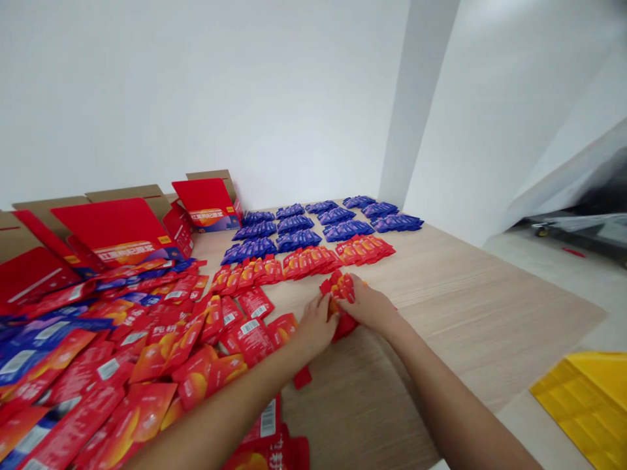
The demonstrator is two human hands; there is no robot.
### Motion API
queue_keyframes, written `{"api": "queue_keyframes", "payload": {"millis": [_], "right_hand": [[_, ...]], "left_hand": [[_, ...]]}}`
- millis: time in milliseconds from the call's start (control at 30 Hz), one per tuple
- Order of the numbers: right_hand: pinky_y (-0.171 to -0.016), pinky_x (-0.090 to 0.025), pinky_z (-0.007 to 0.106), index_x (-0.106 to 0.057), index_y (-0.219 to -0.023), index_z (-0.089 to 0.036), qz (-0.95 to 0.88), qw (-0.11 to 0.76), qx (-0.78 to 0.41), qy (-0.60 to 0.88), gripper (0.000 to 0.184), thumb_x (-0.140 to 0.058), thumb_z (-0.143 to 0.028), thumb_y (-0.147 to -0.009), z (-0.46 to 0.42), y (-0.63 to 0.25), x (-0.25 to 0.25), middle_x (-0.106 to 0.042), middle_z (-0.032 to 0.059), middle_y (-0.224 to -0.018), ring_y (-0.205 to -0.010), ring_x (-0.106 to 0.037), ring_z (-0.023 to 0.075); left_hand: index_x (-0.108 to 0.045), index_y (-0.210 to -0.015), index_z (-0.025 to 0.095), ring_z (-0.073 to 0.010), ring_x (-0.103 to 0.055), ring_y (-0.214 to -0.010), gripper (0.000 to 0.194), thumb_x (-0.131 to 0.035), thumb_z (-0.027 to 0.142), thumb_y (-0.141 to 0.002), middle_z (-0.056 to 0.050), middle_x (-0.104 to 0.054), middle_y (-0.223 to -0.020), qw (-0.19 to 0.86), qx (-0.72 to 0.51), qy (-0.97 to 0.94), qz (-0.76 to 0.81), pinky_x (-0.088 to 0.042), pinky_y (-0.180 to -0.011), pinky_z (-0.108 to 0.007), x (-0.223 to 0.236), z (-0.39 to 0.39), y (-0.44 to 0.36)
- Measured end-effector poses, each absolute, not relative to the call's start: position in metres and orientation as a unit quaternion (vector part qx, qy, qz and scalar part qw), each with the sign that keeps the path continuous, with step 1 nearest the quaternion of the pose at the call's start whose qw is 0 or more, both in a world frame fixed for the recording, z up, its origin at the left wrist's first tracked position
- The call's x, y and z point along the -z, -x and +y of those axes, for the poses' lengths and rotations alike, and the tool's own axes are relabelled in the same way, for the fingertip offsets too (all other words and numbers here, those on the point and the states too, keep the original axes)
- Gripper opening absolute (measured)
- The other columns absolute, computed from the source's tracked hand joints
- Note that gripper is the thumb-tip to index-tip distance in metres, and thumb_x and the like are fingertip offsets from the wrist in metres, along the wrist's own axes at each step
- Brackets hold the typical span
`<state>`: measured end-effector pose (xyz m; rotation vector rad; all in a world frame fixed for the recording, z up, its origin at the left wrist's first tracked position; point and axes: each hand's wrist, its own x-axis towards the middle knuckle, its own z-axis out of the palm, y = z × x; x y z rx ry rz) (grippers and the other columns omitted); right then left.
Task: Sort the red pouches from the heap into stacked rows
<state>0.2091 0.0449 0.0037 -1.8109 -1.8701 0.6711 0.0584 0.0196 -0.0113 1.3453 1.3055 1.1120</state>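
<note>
Holding a bundle of red packets [344, 322] near the front red row [311, 261], the left hand [316, 326] and the right hand [368, 304] have their fingers curled, nearly closed upon it. Uneven pressure could make these smooth packets slide apart and lose alignment.

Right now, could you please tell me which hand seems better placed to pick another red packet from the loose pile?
Probably the left hand: it is nearer the loose pile, while the right hand is on the far side of the red bunch.
</note>
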Motion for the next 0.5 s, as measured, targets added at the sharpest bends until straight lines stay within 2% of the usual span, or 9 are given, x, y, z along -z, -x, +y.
{"api": "queue_keyframes", "payload": {"millis": [100, 167, 267, 333, 433, 500], "right_hand": [[-0.097, -0.035, 0.042, -0.05, -0.127, -0.015, -0.71, 0.22, -0.177, 0.646, 0.058, -0.055, -0.049, -0.081, 0.049, -0.222, -0.006, -0.06, 0.0193, -0.122, -0.116, -0.053, 0.0333], [-0.098, -0.034, 0.042, -0.057, -0.119, -0.014, -0.695, 0.2, -0.136, 0.677, 0.05, -0.049, -0.05, -0.085, 0.054, -0.236, -0.008, -0.06, 0.0209, -0.122, -0.119, -0.05, 0.0335], [-0.093, -0.038, 0.046, -0.063, -0.108, -0.009, -0.639, 0.146, -0.16, 0.738, 0.051, -0.043, -0.051, -0.088, 0.062, -0.255, -0.009, -0.063, 0.0262, -0.113, -0.113, -0.054, 0.0363], [-0.091, -0.039, 0.047, -0.068, -0.1, -0.01, -0.625, 0.127, -0.195, 0.745, 0.054, -0.041, -0.055, -0.087, 0.067, -0.261, -0.006, -0.066, 0.0258, -0.106, -0.109, -0.057, 0.0365], [-0.094, -0.038, 0.045, -0.07, -0.092, -0.015, -0.633, 0.152, -0.239, 0.72, 0.058, -0.038, -0.062, -0.085, 0.071, -0.255, 0.002, -0.069, 0.0223, -0.1, -0.111, -0.057, 0.0346], [-0.095, -0.037, 0.047, -0.069, -0.092, -0.014, -0.646, 0.186, -0.283, 0.684, 0.061, -0.038, -0.066, -0.083, 0.071, -0.246, 0.006, -0.068, 0.0234, -0.1, -0.112, -0.056, 0.0358]], "left_hand": [[-0.062, -0.102, 0.019, -0.0302, -0.034, -0.132, 0.036, -0.065, 0.023, -0.067, -0.015, -0.052, -0.131, 0.38, -0.398, -0.621, 0.559, -0.016, -0.113, -0.039, 0.026, 0.026, -0.062], [-0.058, -0.11, 0.017, -0.0299, -0.034, -0.132, 0.041, -0.062, 0.025, -0.07, -0.016, -0.049, -0.134, 0.347, -0.381, -0.634, 0.577, -0.017, -0.112, -0.039, 0.031, 0.026, -0.057], [-0.05, -0.119, 0.015, -0.0288, -0.03, -0.135, 0.05, -0.061, 0.028, -0.072, -0.017, -0.043, -0.139, 0.337, -0.381, -0.608, 0.609, -0.016, -0.112, -0.038, 0.035, 0.022, -0.053], [-0.046, -0.122, 0.013, -0.0285, -0.027, -0.137, 0.053, -0.06, 0.029, -0.074, -0.02, -0.038, -0.143, 0.353, -0.385, -0.575, 0.629, -0.014, -0.113, -0.038, 0.034, 0.02, -0.056], [-0.044, -0.123, 0.011, -0.0282, -0.023, -0.139, 0.052, -0.057, 0.029, -0.077, -0.022, -0.031, -0.146, 0.395, -0.395, -0.529, 0.639, -0.012, -0.113, -0.038, 0.031, 0.022, -0.065], [-0.045, -0.121, 0.012, -0.0274, -0.019, -0.14, 0.049, -0.058, 0.028, -0.077, -0.021, -0.029, -0.148, 0.431, -0.418, -0.506, 0.619, -0.01, -0.114, -0.038, 0.03, 0.026, -0.071]]}}
